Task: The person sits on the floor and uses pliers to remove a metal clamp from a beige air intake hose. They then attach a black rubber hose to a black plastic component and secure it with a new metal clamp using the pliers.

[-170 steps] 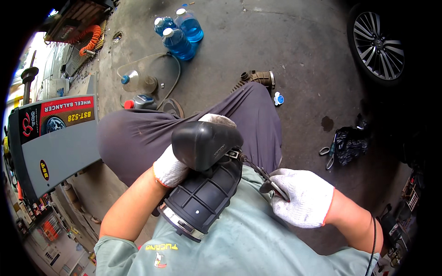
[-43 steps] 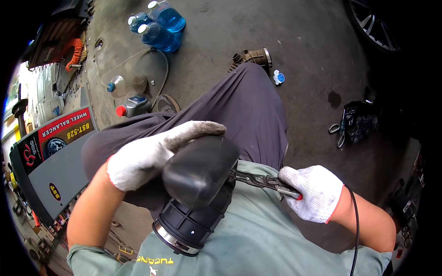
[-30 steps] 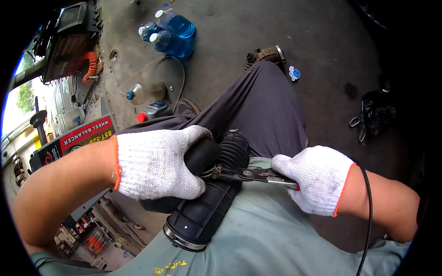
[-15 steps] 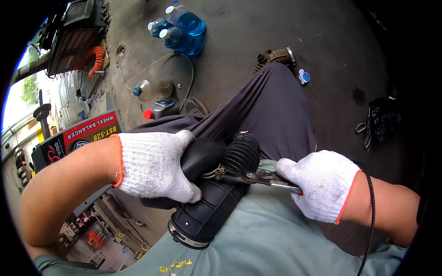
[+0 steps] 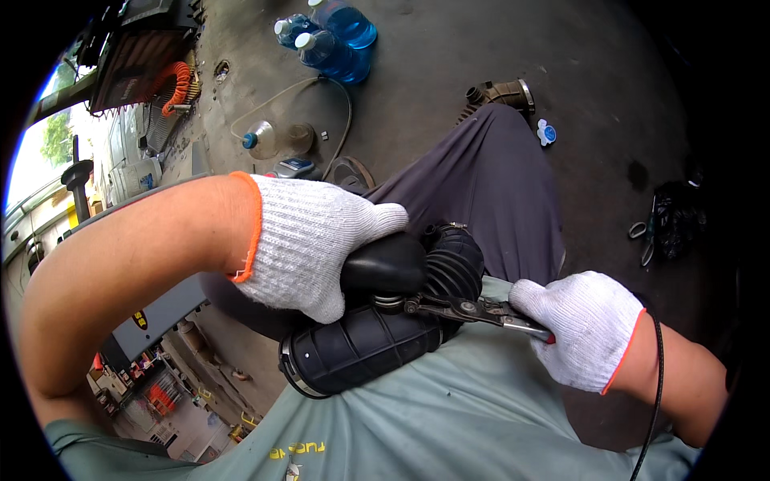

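A black ribbed air intake hose [image 5: 365, 345] lies across my lap, with a metal band clamp [image 5: 295, 370] at its left end and a bellows section [image 5: 453, 268] on the far right. My left hand [image 5: 309, 240], in a white knit glove, is closed around a smooth black rubber chamber [image 5: 389, 264] joined to the hose. At that joint sits a small wire spring clamp [image 5: 389, 302]. My right hand [image 5: 589, 329], gloved too, is wrapped round the handles of pliers [image 5: 473, 310]. Their jaws meet the spring clamp's edge; the grip itself is too small to make out.
Blue-liquid bottles [image 5: 341, 56] stand on the floor ahead. Nearer are a clear bottle [image 5: 263, 140] with a thin tube and another, brownish hose [image 5: 505, 94]. A black bag [image 5: 678, 220] lies right. A dark cord [image 5: 659, 377] hangs by my right wrist.
My left hand has moved up and right with the chamber, hiding the red-capped bottle. The hose has turned more crosswise. The pliers have shifted slightly right and stay at the clamp.
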A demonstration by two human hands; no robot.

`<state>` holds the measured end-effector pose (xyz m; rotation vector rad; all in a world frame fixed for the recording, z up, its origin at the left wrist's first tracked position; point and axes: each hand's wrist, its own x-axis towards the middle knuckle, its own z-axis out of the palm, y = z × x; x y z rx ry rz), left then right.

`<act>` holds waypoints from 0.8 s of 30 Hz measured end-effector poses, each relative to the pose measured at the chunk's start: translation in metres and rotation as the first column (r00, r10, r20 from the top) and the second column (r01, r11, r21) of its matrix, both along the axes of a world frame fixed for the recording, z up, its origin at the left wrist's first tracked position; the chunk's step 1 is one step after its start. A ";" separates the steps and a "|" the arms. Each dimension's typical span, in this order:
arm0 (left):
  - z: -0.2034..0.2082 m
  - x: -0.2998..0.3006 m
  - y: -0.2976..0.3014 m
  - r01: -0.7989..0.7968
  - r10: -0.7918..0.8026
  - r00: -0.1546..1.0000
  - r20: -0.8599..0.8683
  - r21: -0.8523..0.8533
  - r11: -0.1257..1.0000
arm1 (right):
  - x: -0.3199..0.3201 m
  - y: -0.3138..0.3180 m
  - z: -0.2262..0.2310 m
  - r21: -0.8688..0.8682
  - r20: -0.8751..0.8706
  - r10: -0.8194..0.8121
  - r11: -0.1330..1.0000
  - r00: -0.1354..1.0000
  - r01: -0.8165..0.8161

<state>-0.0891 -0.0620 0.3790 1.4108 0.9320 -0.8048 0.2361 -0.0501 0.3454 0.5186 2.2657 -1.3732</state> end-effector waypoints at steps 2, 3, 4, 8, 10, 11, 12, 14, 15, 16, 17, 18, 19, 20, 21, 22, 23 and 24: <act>-0.006 0.000 0.004 0.008 -0.009 0.998 0.060 0.013 1.000 | 0.005 -0.003 -0.002 0.000 0.011 -0.009 1.000 1.000 0.009; -0.008 0.002 0.005 0.013 -0.015 0.996 0.089 0.019 1.000 | 0.007 -0.004 -0.003 0.000 0.015 -0.015 1.000 1.000 0.015; -0.010 0.007 0.008 0.074 -0.074 0.993 0.087 0.011 0.997 | 0.011 -0.006 -0.003 0.004 0.017 -0.027 1.000 0.999 0.027; -0.022 0.008 0.011 0.103 -0.140 0.953 0.269 0.149 0.983 | 0.020 -0.014 -0.004 0.012 0.042 -0.067 0.998 0.997 0.067; -0.034 0.006 0.016 0.091 -0.153 0.913 0.379 0.176 0.980 | 0.024 -0.017 -0.005 0.015 0.044 -0.090 0.996 0.995 0.090; -0.040 0.006 0.019 0.084 -0.158 0.886 0.436 0.184 0.979 | 0.027 -0.019 -0.008 0.019 0.036 -0.108 0.994 0.994 0.107; -0.048 0.007 0.021 0.108 -0.196 0.868 0.456 0.212 0.971 | 0.030 -0.021 -0.010 0.023 0.029 -0.127 0.992 0.992 0.126; -0.064 0.008 0.024 0.095 -0.180 0.832 0.525 0.186 0.978 | 0.033 -0.020 -0.014 0.014 0.030 -0.135 0.991 0.990 0.135; -0.070 0.009 0.027 0.091 -0.173 0.811 0.559 0.171 0.981 | 0.034 -0.019 -0.015 0.010 0.033 -0.142 0.990 0.989 0.142; -0.074 0.007 0.029 0.091 -0.172 0.795 0.582 0.165 0.982 | 0.033 -0.019 -0.016 0.015 0.053 -0.123 0.992 0.991 0.123; -0.082 0.006 0.030 0.074 -0.166 0.760 0.628 0.171 0.982 | 0.031 -0.018 -0.017 0.019 0.074 -0.105 0.994 0.992 0.104; -0.093 0.004 0.030 0.055 -0.159 0.722 0.673 0.174 0.983 | 0.029 -0.018 -0.017 0.022 0.096 -0.085 0.996 0.992 0.083; -0.103 0.002 0.030 0.027 -0.152 0.682 0.716 0.183 0.983 | 0.028 -0.016 -0.016 0.011 0.119 -0.091 0.996 0.989 0.090; -0.114 0.000 0.032 -0.001 -0.121 0.634 0.764 0.158 0.987 | 0.028 -0.015 -0.014 0.001 0.141 -0.094 0.995 0.985 0.095; -0.124 -0.001 0.033 -0.009 -0.113 0.602 0.790 0.147 0.989 | 0.026 -0.013 -0.013 -0.010 0.165 -0.095 0.995 0.982 0.098; -0.133 -0.001 0.034 -0.020 -0.103 0.573 0.813 0.140 0.990 | 0.024 -0.011 -0.012 -0.013 0.184 -0.094 0.995 0.978 0.098; -0.140 -0.003 0.035 -0.035 -0.093 0.543 0.835 0.133 0.991 | 0.020 -0.009 -0.011 -0.017 0.204 -0.091 0.995 0.975 0.096; -0.146 -0.006 0.034 -0.030 -0.124 0.549 0.827 0.167 0.985 | 0.017 -0.006 -0.010 -0.020 0.224 -0.084 0.996 0.971 0.091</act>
